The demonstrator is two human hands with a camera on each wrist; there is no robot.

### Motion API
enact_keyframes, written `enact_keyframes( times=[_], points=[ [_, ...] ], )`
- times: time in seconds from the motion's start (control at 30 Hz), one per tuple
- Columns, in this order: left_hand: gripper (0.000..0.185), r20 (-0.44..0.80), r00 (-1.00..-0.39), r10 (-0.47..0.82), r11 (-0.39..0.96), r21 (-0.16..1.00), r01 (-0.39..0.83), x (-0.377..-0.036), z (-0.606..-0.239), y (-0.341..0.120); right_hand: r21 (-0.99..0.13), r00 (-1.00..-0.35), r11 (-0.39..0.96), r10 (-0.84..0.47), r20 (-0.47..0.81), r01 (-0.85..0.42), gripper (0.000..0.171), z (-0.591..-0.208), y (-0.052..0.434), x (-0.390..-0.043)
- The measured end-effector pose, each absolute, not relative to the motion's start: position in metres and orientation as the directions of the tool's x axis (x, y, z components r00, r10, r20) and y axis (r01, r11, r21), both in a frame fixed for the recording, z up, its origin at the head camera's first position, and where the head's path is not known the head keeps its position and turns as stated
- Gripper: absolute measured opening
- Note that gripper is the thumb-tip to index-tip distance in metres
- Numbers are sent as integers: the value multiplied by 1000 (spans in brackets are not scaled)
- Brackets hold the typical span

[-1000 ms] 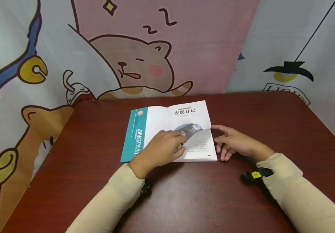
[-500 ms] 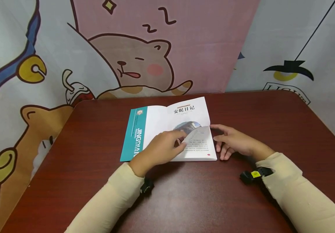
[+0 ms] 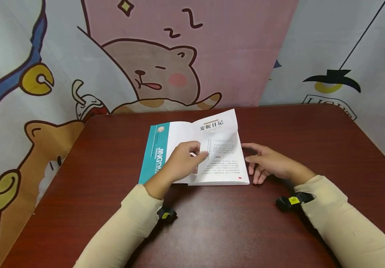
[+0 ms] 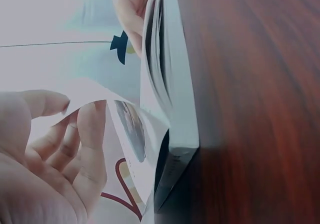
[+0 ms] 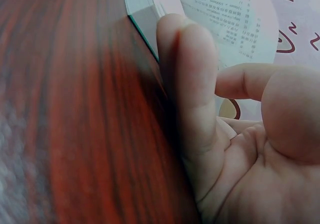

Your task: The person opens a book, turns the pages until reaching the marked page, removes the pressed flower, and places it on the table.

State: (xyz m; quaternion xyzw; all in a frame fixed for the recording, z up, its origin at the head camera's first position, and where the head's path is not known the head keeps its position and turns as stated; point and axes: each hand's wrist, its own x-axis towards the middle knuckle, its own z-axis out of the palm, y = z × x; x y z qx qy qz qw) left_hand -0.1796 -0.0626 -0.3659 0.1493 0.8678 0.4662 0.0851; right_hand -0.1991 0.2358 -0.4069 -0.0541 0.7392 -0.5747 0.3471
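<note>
The left hand (image 3: 179, 162) sits just left of the frame's centre in the head view, thumb and fingers pinching the lower edge of a single white printed page (image 3: 220, 139) and holding it lifted and curled off the stack. In the left wrist view the fingers (image 4: 75, 149) curve around that page's edge, with a picture on the sheet's underside showing beside them.

The right hand (image 3: 269, 162) lies to the right of centre, fingers relaxed and slightly spread, resting on the table with the fingertips touching or just beside the book's right edge. The right wrist view shows the fingers straight and close together along the wood, next to the book's corner.

The open paperback book with a teal cover flap and white pages (image 3: 192, 152) lies flat in the middle of the frame. Its long axis runs from the lower edge toward the top of the frame, slightly tilted, with the title line at the upper end and the spine on the left side. The teal flap lies at the left, bearing white lettering that runs along that long axis.

The book rests on a dark red-brown wooden table (image 3: 78, 193). Behind it, across the upper frame, hangs a cartoon-printed cloth backdrop (image 3: 152, 67) showing a sleeping bear.
</note>
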Motion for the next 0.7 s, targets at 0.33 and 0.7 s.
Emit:
enact_keyframes(
  times=[0.33, 0.7],
  points=[
    [22, -89, -957, 276, 406, 913, 32, -185, -363, -69, -889, -756, 329, -478, -447, 318, 65, -407, 235, -198],
    [17, -172, -949, 264, 242, 964, -107, -194, -362, -81, -890, -754, 332, -483, -446, 314, 65, -406, 235, -197]
  ],
)
